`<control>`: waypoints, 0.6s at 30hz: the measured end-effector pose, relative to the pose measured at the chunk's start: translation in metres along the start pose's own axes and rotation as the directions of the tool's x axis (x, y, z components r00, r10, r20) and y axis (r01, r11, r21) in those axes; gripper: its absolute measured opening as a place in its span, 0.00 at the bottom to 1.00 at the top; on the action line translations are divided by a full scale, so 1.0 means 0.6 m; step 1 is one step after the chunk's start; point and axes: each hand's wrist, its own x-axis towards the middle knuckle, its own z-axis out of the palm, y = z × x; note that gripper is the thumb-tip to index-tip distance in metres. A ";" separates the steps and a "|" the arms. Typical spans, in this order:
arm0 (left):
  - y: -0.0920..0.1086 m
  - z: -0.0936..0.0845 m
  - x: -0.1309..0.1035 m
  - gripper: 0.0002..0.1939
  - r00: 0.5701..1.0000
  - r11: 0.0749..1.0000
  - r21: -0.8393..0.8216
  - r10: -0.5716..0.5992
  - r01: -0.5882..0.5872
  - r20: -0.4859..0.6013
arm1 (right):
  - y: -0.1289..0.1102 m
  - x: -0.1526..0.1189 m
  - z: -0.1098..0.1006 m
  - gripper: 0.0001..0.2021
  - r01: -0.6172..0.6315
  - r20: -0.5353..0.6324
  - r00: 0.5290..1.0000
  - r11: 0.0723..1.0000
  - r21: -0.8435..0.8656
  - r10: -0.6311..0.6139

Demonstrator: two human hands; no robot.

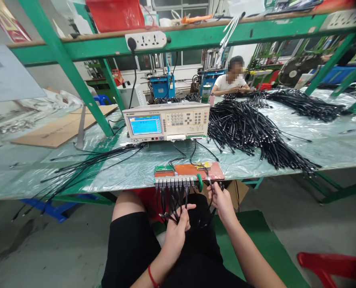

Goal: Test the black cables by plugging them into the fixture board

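Observation:
My left hand (178,224) is closed around black cables (167,202) that hang below a row of metal connectors (174,181) at the table's front edge. My right hand (221,199) pinches a black cable near its plug, just under the right end of the orange-brown test board (216,171). Whether that plug is seated in the board's socket I cannot tell. A green ring-shaped piece (199,182) sits between the connector row and my right hand. Thin wires run from the board to a bench tester (167,122) with a lit blue screen.
A large pile of black cables (244,124) lies right of the tester, and a looser bunch (99,160) lies left. Cardboard (65,126) and a metal ruler (81,128) are farther left. Green shelf posts (72,76) rise from the table. A person (233,78) sits opposite.

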 end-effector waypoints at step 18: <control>0.014 0.000 -0.012 0.27 0.998 0.978 0.206 0.022 -0.034 0.059 | -0.022 -0.003 0.029 0.27 -0.085 0.178 0.983 0.982 0.168 0.055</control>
